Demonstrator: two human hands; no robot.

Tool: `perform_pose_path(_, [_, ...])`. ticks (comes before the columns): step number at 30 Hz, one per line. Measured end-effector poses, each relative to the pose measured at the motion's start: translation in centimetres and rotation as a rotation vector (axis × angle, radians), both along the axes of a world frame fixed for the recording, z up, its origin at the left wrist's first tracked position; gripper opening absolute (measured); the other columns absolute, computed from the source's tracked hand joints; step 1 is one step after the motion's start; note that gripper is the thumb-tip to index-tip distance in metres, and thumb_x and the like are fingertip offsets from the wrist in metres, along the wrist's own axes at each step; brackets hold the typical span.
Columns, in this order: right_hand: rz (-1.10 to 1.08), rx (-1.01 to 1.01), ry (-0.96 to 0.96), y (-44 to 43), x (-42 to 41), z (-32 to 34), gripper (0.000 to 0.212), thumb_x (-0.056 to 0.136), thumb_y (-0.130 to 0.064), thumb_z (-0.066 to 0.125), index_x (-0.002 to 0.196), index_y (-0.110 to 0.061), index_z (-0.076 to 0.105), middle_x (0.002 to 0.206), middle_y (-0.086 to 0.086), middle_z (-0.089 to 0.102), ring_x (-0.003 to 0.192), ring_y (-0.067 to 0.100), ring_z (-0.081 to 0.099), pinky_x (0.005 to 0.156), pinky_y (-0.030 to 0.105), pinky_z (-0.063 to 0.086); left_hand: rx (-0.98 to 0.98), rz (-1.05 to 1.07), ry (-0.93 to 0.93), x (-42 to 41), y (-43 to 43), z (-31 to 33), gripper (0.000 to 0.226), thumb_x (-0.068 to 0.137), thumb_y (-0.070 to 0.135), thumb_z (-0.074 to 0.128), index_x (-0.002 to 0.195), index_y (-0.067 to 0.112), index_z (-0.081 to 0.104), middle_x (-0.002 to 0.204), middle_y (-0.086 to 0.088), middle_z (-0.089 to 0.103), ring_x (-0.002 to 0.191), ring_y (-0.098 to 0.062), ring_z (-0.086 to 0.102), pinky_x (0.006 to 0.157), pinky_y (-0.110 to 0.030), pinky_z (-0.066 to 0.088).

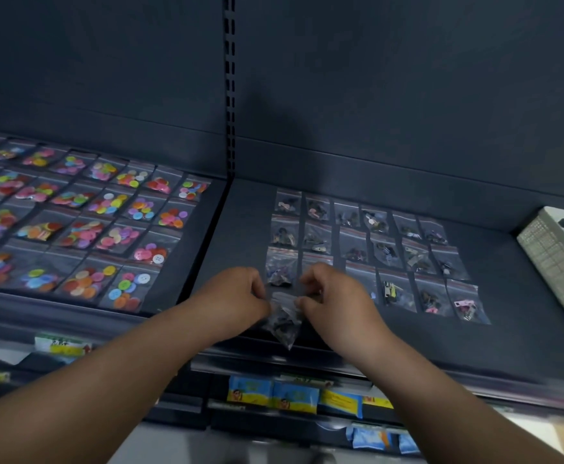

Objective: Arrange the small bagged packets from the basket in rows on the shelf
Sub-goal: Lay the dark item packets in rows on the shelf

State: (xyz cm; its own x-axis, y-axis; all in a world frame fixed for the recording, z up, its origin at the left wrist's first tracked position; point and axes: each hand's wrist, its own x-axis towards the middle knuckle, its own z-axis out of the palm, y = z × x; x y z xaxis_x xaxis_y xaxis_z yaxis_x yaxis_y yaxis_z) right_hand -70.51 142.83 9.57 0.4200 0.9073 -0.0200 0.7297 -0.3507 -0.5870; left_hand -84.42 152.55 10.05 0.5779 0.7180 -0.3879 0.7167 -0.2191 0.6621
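A small clear packet [282,321] of dark bits hangs over the front edge of the dark shelf [240,236]. My left hand [237,296] pinches its upper left corner and my right hand [336,296] pinches its upper right corner. Just beyond my fingers lies another packet [280,267] at the left end of the third row. Several rows of similar packets [387,252] with dark metal parts lie flat on the shelf, reaching to the right. The pale basket [557,259] stands at the shelf's right end, partly cut off by the frame edge.
The neighbouring shelf on the left holds rows of packets of coloured buttons [83,226]. A slotted upright [229,88] divides the two bays. Blue and yellow packs [274,395] sit on the lower shelf beneath my arms.
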Motion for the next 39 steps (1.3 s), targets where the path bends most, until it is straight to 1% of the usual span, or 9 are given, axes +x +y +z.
perform_pose_path(4, [-0.012, -0.123, 0.013, -0.2, 0.1, -0.1, 0.015, 0.084, -0.026, 0.064, 0.093, -0.023, 0.052, 0.083, -0.005, 0.06, 0.078, 0.015, 0.058, 0.061, 0.026, 0.043, -0.043, -0.051, 0.009, 0.1, 0.0, 0.5, 0.014, 0.081, 0.031, 0.07, 0.08, 0.022, 0.061, 0.08, 0.003, 0.062, 0.072, -0.011, 0.057, 0.062, -0.024, 0.044])
perform_pose_path(8, [-0.012, -0.159, 0.084, 0.3, -0.3, -0.6, 0.021, 0.082, -0.023, 0.066, 0.099, -0.026, 0.054, 0.081, -0.01, 0.057, 0.079, 0.012, 0.058, 0.067, 0.026, 0.047, -0.107, -0.127, 0.032, 0.1, -0.3, 0.5, 0.021, 0.074, 0.021, 0.078, 0.084, 0.024, 0.06, 0.084, 0.003, 0.062, 0.076, -0.012, 0.058, 0.062, -0.024, 0.045])
perform_pose_path(11, [-0.01, -0.128, 0.141, 0.6, -0.5, -1.1, 0.022, 0.082, -0.014, 0.065, 0.097, -0.026, 0.054, 0.073, -0.009, 0.055, 0.068, 0.01, 0.056, 0.061, 0.024, 0.046, -0.097, -0.099, -0.014, 0.1, -0.6, 0.3, 0.025, 0.075, 0.012, 0.075, 0.084, 0.026, 0.056, 0.087, -0.002, 0.064, 0.079, -0.016, 0.061, 0.069, -0.03, 0.05])
perform_pose_path(13, [-0.098, -0.065, 0.411, 0.6, -0.5, -0.9, 0.022, 0.083, -0.007, 0.065, 0.091, -0.025, 0.055, 0.073, -0.003, 0.057, 0.064, 0.013, 0.056, 0.063, 0.028, 0.048, -0.137, -0.046, -0.14, 0.0, -0.6, 0.6, 0.025, 0.078, 0.006, 0.071, 0.088, 0.022, 0.055, 0.083, -0.004, 0.065, 0.073, -0.015, 0.06, 0.066, -0.029, 0.049])
perform_pose_path(16, [-0.259, 0.051, 1.03, 0.8, -0.4, 0.3, 0.015, 0.086, -0.002, 0.061, 0.084, -0.016, 0.057, 0.076, 0.003, 0.062, 0.071, 0.016, 0.06, 0.075, 0.032, 0.051, -0.221, 0.029, -0.329, -0.3, -0.6, 1.5, 0.024, 0.082, 0.001, 0.067, 0.096, 0.015, 0.055, 0.075, -0.003, 0.063, 0.066, -0.012, 0.057, 0.062, -0.023, 0.047])
perform_pose_path(19, [-0.249, 0.095, 1.223, 0.9, -0.2, 1.3, 0.011, 0.09, -0.005, 0.058, 0.083, -0.013, 0.058, 0.073, 0.003, 0.065, 0.064, 0.014, 0.063, 0.067, 0.029, 0.055, -0.257, 0.072, -0.436, -0.2, -0.7, 2.0, 0.025, 0.083, 0.001, 0.066, 0.1, 0.012, 0.053, 0.074, -0.003, 0.06, 0.063, -0.008, 0.06, 0.062, -0.02, 0.05])
perform_pose_path(22, [-0.255, 0.159, 1.268, 1.2, -0.3, 2.1, 0.011, 0.092, -0.004, 0.055, 0.084, -0.012, 0.057, 0.071, 0.005, 0.066, 0.057, 0.015, 0.064, 0.052, 0.025, 0.053, -0.333, 0.141, -0.487, 0.0, -0.9, 2.0, 0.027, 0.083, 0.003, 0.067, 0.102, 0.014, 0.052, 0.084, -0.009, 0.061, 0.071, -0.015, 0.066, 0.067, -0.024, 0.055])
perform_pose_path(29, [-0.273, 0.225, 1.288, 0.9, 0.2, 2.5, 0.018, 0.093, -0.005, 0.053, 0.078, -0.014, 0.056, 0.068, 0.003, 0.067, 0.053, 0.012, 0.063, 0.054, 0.024, 0.055, -0.37, 0.14, -0.446, -0.1, -0.6, 2.0, 0.023, 0.083, -0.001, 0.067, 0.098, 0.011, 0.053, 0.072, -0.006, 0.065, 0.067, -0.016, 0.067, 0.068, -0.03, 0.053])
perform_pose_path(39, [-0.291, 0.25, 1.182, 0.8, -0.1, 2.2, 0.021, 0.096, -0.009, 0.05, 0.076, -0.015, 0.053, 0.062, -0.003, 0.068, 0.048, 0.009, 0.062, 0.047, 0.021, 0.051, -0.283, 0.139, -0.322, 0.3, -1.0, 2.1, 0.015, 0.087, 0.004, 0.062, 0.087, 0.014, 0.051, 0.075, -0.006, 0.065, 0.064, -0.014, 0.065, 0.059, -0.023, 0.049])
